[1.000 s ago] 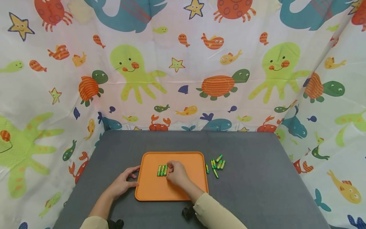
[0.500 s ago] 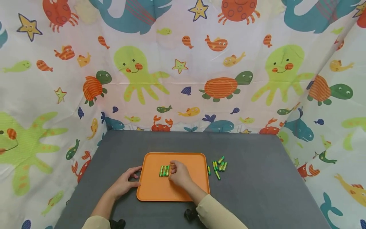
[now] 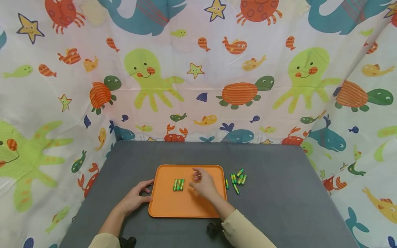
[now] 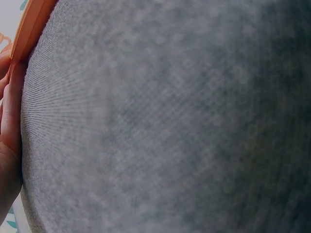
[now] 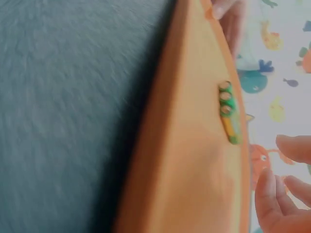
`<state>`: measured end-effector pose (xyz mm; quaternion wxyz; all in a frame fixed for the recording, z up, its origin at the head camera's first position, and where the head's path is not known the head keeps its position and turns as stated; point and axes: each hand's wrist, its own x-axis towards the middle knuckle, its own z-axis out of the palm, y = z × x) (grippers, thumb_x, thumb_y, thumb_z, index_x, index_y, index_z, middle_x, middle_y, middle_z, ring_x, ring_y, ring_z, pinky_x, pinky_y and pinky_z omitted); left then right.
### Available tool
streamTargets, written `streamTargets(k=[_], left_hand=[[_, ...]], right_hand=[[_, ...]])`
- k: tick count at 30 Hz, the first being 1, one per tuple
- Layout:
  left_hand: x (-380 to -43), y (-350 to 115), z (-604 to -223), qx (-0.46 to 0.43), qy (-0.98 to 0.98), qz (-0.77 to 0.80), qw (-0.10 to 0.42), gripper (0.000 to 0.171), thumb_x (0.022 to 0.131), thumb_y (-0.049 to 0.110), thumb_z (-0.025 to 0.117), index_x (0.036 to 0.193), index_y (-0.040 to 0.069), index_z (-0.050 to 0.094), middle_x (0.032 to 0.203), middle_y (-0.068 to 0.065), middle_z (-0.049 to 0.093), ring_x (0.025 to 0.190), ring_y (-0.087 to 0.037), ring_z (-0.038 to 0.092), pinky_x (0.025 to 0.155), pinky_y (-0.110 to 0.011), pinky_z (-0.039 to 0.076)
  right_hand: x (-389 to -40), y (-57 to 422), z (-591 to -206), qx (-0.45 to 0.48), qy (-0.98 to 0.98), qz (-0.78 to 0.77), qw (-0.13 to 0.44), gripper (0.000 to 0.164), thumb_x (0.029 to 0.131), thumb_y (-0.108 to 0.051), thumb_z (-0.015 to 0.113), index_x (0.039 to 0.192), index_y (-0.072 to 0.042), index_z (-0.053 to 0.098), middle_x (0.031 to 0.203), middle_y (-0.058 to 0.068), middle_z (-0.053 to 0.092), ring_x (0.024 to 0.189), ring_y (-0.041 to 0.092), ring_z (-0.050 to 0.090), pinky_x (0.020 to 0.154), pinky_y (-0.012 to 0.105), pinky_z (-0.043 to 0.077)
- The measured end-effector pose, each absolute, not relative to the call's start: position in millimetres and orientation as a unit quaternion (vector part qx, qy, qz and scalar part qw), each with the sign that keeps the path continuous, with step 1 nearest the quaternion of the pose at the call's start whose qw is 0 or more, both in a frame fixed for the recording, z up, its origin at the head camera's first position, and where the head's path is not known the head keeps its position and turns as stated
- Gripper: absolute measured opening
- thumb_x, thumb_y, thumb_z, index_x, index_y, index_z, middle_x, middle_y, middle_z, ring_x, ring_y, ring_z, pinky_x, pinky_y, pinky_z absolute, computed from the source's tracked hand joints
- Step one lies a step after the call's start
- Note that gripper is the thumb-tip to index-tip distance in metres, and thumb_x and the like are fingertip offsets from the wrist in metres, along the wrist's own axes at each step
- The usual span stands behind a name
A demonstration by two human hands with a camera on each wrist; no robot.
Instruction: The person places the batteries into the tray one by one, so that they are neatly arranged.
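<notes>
Three green-and-yellow batteries (image 3: 178, 185) lie side by side on the orange tray (image 3: 167, 208). My right hand (image 3: 204, 184) hovers over the tray to their right, its fingers and thumb apart with nothing between them. The right wrist view also has the three batteries (image 5: 227, 109) in their row, clear of the right hand (image 5: 286, 194). At the tray's left side my left hand (image 3: 134, 197) touches the rim with thumb and fingertips. In the left wrist view, part of the left hand (image 4: 10, 121) rests against the tray edge (image 4: 31, 29).
Several loose batteries (image 3: 238, 179) lie on the grey table (image 3: 273, 193) just right of the tray. One of them is close beside the tray's right rim. A curtain (image 3: 192, 89) printed with sea animals hangs behind and at both sides.
My right hand has drawn away from the battery row to the right, and its fingers have spread. The three batteries stay in place. My left hand keeps still at the tray.
</notes>
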<state>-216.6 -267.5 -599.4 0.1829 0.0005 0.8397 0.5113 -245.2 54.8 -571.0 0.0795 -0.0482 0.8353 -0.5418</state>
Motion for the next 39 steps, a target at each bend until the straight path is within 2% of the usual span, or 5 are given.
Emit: streamTargets(k=[7,14,27,34,39], left_hand=[[-216.3,-267.0,-600.1,0.006,0.840,0.510,0.185,0.074,0.085,0.011,0.079,0.151,0.020,0.048,0.148,-0.007,0.046,0.111,-0.023,0.051,0.089,-0.039,0.044],[-218.1,-265.7,-597.7,0.005,0.833,0.518,0.195,0.074,0.086,0.011,0.079,0.152,0.020,0.047,0.149,-0.007,0.045,0.112,-0.024,0.051,0.090,-0.039,0.045],[-217.1,-267.8,-597.0,-0.006,0.831,0.519,0.200,0.074,0.085,0.010,0.079,0.151,0.021,0.048,0.149,-0.006,0.045,0.112,-0.024,0.051,0.089,-0.039,0.045],[-220.1,-268.7,-594.8,0.010,0.843,0.506,0.185,0.073,0.086,0.011,0.077,0.152,0.021,0.047,0.148,-0.006,0.046,0.113,-0.024,0.050,0.091,-0.039,0.044],[-219.9,-269.0,-596.7,0.009,0.845,0.503,0.185,0.073,0.087,0.011,0.077,0.152,0.022,0.047,0.148,-0.005,0.046,0.113,-0.023,0.050,0.092,-0.039,0.044]], right_hand=[[-242.8,80.9,-554.0,-0.033,0.831,-0.553,0.057,0.059,0.086,-0.007,0.078,0.140,-0.008,0.056,0.123,0.019,0.062,0.107,0.034,0.061,0.074,0.035,0.055],[-239.3,106.5,-544.0,-0.006,0.841,-0.541,0.012,0.057,0.083,-0.010,0.081,0.137,-0.014,0.060,0.119,0.011,0.065,0.103,0.030,0.063,0.071,0.033,0.054],[-245.3,146.4,-541.1,0.012,0.847,-0.531,-0.021,0.058,0.085,-0.012,0.081,0.139,-0.014,0.058,0.125,0.014,0.065,0.110,0.030,0.062,0.085,0.038,0.052],[-245.9,167.3,-543.2,0.028,0.859,-0.509,-0.045,0.056,0.084,-0.011,0.081,0.137,-0.016,0.060,0.123,0.008,0.066,0.109,0.027,0.064,0.089,0.044,0.052],[-245.4,186.4,-546.9,0.042,0.864,-0.501,-0.038,0.064,0.084,-0.009,0.080,0.142,-0.014,0.055,0.129,0.013,0.064,0.113,0.028,0.062,0.090,0.045,0.053]])
